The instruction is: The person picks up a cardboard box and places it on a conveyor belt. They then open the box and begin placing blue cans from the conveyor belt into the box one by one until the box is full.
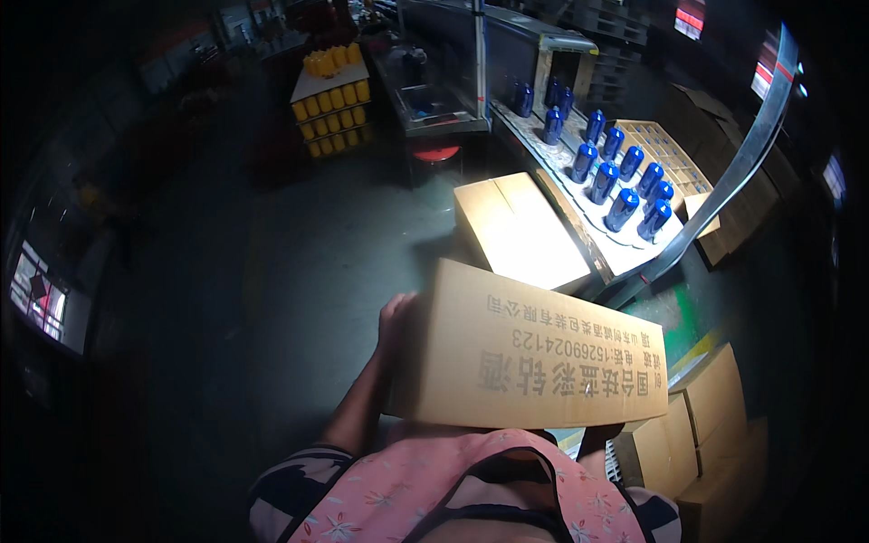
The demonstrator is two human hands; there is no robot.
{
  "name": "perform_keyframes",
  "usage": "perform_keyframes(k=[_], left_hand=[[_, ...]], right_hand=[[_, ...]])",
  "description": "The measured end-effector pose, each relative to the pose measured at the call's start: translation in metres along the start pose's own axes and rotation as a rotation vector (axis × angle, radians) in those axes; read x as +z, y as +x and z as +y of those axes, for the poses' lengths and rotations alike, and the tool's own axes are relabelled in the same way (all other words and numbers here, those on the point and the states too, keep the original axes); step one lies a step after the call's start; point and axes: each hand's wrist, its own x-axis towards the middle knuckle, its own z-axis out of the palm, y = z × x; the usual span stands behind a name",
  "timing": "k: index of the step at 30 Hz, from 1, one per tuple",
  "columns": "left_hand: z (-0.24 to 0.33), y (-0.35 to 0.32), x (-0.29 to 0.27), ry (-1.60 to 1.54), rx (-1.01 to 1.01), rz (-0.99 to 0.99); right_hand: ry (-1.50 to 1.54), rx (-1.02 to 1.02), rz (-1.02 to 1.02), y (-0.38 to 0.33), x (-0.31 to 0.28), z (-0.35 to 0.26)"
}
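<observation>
A large closed cardboard box (552, 317) with dark print is held up in front of my chest, tilted, its near long edge close to my pink apron (389, 489). My left hand (396, 319) is closed around the box's left end, its fingers partly out of sight. The right forearm (596, 439) reaches up beneath the right end of the box, and the hand itself is hidden by it. Just beyond sits a second closed cardboard box (516, 222), brightly lit, alongside a conveyor table (593, 204) carrying several blue bottles (605, 181).
Behind the bottles lies an open carton with dividers (665, 149). A curved metal rail (742, 167) rises at the right. More cardboard boxes (692, 421) are stacked at lower right. Farther off are yellow containers (335, 95) on a stand and a red stool (437, 155).
</observation>
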Motion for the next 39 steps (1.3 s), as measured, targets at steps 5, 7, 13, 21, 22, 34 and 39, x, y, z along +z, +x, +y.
perform_keyframes(k=[5, 7, 13, 21, 22, 34, 39], left_hand=[[0.002, 0.025, -0.002, -0.059, 0.034, 0.027], [0.001, 0.030, 0.001, -0.014, 0.047, 0.023], [-0.016, 0.009, 0.001, -0.020, 0.048, -0.008], [-0.064, 0.016, 0.000, 1.107, 0.846, 0.033], [-0.078, 0.017, 0.004, 1.166, 0.844, 0.012], [0.004, 0.201, -0.033, 0.265, 0.062, -0.521], [0.046, 0.268, -0.016, 0.133, -0.231, -0.520]], right_hand=[[-0.135, -0.021, 0.019, 0.017, 0.023, 0.001], [-0.179, -0.033, 0.026, 0.019, 0.023, -0.001], [-0.428, -0.094, 0.038, 0.025, -0.001, 0.005], [-1.883, -0.647, -0.015, 0.042, -0.047, 0.012], [-1.796, -0.397, -0.097, 0.044, -0.051, 0.004], [0.547, -0.008, 0.132, -0.134, 0.043, 0.020], [0.424, 0.019, 0.226, -0.153, 0.114, 0.004]])
